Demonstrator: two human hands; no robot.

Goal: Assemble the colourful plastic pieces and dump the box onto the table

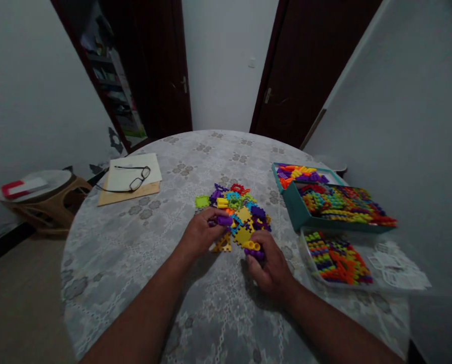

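Nearest my camera on the bench (pixel 135 263), the right hand (pixel 270 260) has its grip clamped on a yellow piece (pixel 251 245), with a purple piece (pixel 254 254) just under it. The yellow piece's row of tubes runs roughly left to right; its hollow ends seem to face up and toward me, though I can't be sure. Well to the right sits a clear tub (pixel 305 260). Slightly farther off, the left hand (pixel 200 233) has its grip pinched on a purple tube (pixel 225 221), whose long axis lies about crosswise, one end pointing right. From the right grip, the purple tube lies left and a little beyond, apart from it. Past both, I see the heap (pixel 243 215), then a teal box (pixel 296 205) at right and glasses (pixel 137 183) on papers (pixel 150 162) at left.
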